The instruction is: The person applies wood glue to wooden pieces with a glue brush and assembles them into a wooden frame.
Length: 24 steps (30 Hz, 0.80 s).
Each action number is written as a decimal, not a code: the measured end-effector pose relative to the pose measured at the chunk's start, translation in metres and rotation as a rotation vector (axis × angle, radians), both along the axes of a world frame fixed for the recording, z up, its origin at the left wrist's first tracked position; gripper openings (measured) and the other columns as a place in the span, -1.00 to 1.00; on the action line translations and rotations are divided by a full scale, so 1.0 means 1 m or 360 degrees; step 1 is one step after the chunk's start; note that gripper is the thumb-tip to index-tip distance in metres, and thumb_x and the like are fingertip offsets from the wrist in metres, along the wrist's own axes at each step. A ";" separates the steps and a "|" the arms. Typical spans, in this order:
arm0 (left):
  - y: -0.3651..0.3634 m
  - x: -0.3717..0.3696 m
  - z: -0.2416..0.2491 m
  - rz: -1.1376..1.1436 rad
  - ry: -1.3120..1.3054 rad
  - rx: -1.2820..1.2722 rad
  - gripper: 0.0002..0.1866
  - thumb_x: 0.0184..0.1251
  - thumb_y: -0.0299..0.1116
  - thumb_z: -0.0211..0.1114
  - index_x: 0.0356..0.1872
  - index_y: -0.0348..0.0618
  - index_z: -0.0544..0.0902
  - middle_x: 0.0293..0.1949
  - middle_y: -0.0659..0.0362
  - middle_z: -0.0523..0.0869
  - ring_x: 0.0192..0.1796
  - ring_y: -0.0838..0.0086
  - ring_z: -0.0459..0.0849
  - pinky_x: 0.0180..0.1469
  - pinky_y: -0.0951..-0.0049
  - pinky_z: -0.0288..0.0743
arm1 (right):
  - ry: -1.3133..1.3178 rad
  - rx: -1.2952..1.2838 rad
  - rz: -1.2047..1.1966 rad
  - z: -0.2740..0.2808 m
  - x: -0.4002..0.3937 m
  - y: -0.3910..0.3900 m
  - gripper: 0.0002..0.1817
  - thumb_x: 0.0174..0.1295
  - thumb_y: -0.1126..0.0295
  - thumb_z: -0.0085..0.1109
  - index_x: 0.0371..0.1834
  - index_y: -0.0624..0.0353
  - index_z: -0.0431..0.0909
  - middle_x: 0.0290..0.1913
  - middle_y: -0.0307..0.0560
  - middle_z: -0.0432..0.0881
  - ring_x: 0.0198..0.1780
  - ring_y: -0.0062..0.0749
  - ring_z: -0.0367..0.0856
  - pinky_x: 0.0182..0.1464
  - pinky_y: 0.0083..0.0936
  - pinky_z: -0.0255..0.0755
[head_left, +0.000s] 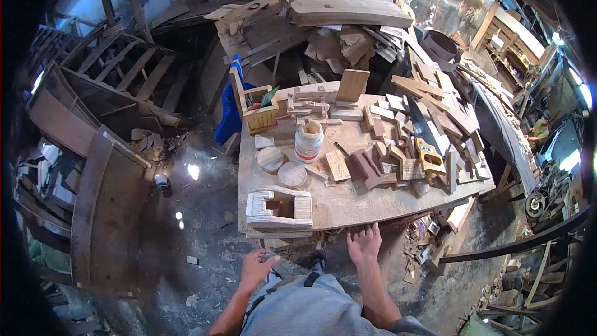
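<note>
My right hand [365,246] is at the front edge of the wooden table [354,202], palm up, its fingers apart and nothing in it. My left hand [256,269] hangs below the table's left front corner, fingers bent; whether it holds something small cannot be made out. Nearest to it on the table stands a small wooden box frame [280,219] with an opening in its top. Behind the frame lie two round wooden discs [291,174], and beside them stands a jar with a red and white label [308,145].
A handsaw with a yellow handle [430,157] lies among wood blocks at the table's right. A slatted wooden box [261,118] stands at the back left. A long board [107,211] leans at the left. Wood scraps lie on the floor at right.
</note>
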<state>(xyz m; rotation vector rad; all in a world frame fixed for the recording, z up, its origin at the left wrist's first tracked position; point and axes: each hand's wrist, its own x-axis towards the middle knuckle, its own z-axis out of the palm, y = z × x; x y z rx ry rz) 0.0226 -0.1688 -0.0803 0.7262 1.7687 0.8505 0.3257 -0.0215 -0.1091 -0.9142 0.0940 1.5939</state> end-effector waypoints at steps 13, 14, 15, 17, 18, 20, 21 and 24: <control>-0.012 -0.001 -0.017 -0.0306 -0.0042 0.0108 -0.50 0.16 -0.28 0.64 0.11 -0.22 0.71 -0.42 0.14 0.84 -0.42 0.55 0.72 -0.28 0.46 0.58 | -0.0171 0.0017 0.0427 0.023 0.007 -0.047 -0.16 0.35 -0.20 0.31 0.53 0.06 0.28 0.41 -0.10 0.43 0.33 -0.23 0.47 0.19 -0.26 0.44; -0.009 0.001 -0.012 -0.0304 -0.0058 0.0085 -0.50 0.17 -0.26 0.64 0.10 -0.23 0.72 -0.45 0.14 0.82 -0.44 0.55 0.71 -0.30 0.47 0.57 | -0.0098 -0.0052 0.0471 0.026 0.003 -0.046 -0.14 0.33 -0.25 0.32 0.53 0.02 0.28 0.43 -0.12 0.40 0.33 -0.24 0.45 0.20 -0.26 0.43; -0.004 0.004 -0.002 -0.0301 -0.0074 0.0065 -0.51 0.18 -0.23 0.64 0.08 -0.23 0.72 -0.47 0.15 0.81 -0.45 0.56 0.71 -0.32 0.47 0.56 | -0.0137 -0.0087 0.0427 0.025 -0.002 -0.043 -0.07 0.28 -0.34 0.32 0.55 -0.04 0.24 0.49 -0.12 0.30 0.36 -0.26 0.41 0.22 -0.25 0.40; -0.003 0.008 0.003 -0.0247 -0.0133 0.0037 -0.53 0.21 -0.19 0.63 0.05 -0.24 0.74 -0.50 0.16 0.79 -0.48 0.57 0.69 -0.37 0.48 0.53 | -0.0256 -0.0056 0.0334 0.015 -0.002 -0.026 -0.03 0.29 -0.35 0.30 0.60 -0.08 0.15 0.52 -0.13 0.26 0.40 -0.24 0.37 0.25 -0.19 0.36; -0.002 0.009 0.003 -0.0199 -0.0174 0.0032 -0.56 0.24 -0.18 0.61 0.02 -0.25 0.74 -0.51 0.17 0.78 -0.49 0.59 0.68 -0.40 0.49 0.51 | -0.0315 -0.0037 0.0283 0.007 -0.001 -0.016 -0.01 0.29 -0.36 0.29 0.62 -0.09 0.11 0.53 -0.13 0.24 0.41 -0.24 0.35 0.27 -0.15 0.34; -0.002 0.010 -0.001 -0.0117 -0.0169 0.0045 -0.60 0.30 -0.15 0.57 -0.03 -0.27 0.76 -0.52 0.19 0.77 -0.50 0.62 0.65 -0.44 0.50 0.47 | -0.0535 0.0025 0.0249 -0.017 0.003 0.003 0.03 0.28 -0.33 0.33 0.65 -0.10 0.06 0.50 -0.14 0.30 0.42 -0.23 0.35 0.31 -0.13 0.30; -0.006 0.007 -0.005 -0.0085 -0.0126 0.0061 -0.61 0.33 -0.14 0.55 -0.06 -0.28 0.76 -0.51 0.20 0.76 -0.51 0.63 0.64 -0.45 0.51 0.46 | -0.0776 0.0076 0.0246 -0.030 0.004 0.008 0.04 0.28 -0.32 0.35 0.66 -0.10 0.05 0.50 -0.14 0.31 0.42 -0.21 0.35 0.32 -0.12 0.30; -0.003 -0.006 -0.004 0.0199 0.0032 0.0132 -0.66 0.40 -0.13 0.50 -0.16 -0.28 0.77 -0.54 0.25 0.72 -0.54 0.64 0.59 -0.47 0.51 0.43 | -0.1303 0.0133 0.0198 -0.060 0.015 0.025 0.10 0.26 -0.25 0.42 0.68 -0.03 0.00 0.52 -0.09 0.32 0.41 -0.19 0.38 0.36 -0.17 0.32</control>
